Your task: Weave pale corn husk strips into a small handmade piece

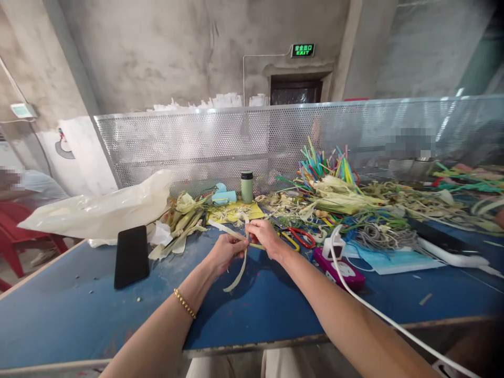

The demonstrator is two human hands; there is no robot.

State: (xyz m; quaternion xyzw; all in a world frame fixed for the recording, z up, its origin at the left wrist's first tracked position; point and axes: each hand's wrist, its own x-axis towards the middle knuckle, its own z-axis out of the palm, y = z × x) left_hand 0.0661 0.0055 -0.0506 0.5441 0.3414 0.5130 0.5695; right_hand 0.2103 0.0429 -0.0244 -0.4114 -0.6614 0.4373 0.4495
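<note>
Both my hands meet above the blue table (71,315), working pale corn-husk strips (238,273). My left hand (226,250), with a gold bead bracelet on its wrist, pinches the strips; one long strip hangs down from it toward the tabletop. My right hand (264,235) is closed on the same strips from the right, with another strip running off to the upper left. A heap of husks (185,223) lies just beyond my left hand.
A black phone (131,255) lies left, by a cream plastic bag (106,210). A green flask (247,186) stands at the perforated metal screen (197,142). Scissors (301,237), a purple power strip (340,270) with white cable, coloured sticks and husk piles fill the right. A person sits far left.
</note>
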